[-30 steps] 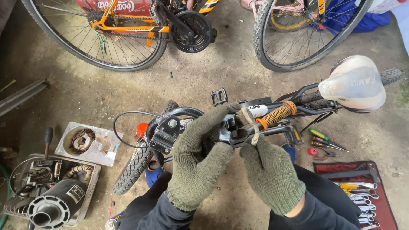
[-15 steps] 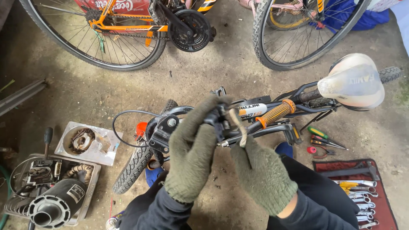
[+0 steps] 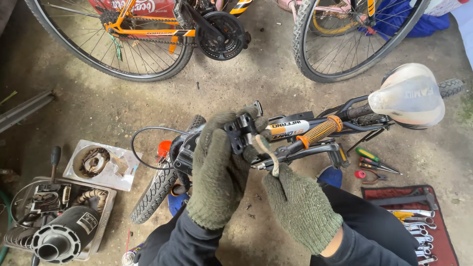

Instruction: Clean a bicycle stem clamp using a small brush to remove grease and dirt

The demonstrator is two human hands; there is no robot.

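Your left hand (image 3: 217, 172) now grips the black pedal (image 3: 240, 134) higher above the bike frame (image 3: 295, 129) | right hand (image 3: 300, 207) fingers pinch a tan strap (image 3: 268, 156), lifted since a second ago.

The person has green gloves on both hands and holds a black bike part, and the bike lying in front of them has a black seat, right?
Not quite. The seat is white, not black, as the head view shows. The rest holds: both the left hand and the right hand wear green knitted gloves, and the left hand grips a black bike part above the bike lying on the floor.
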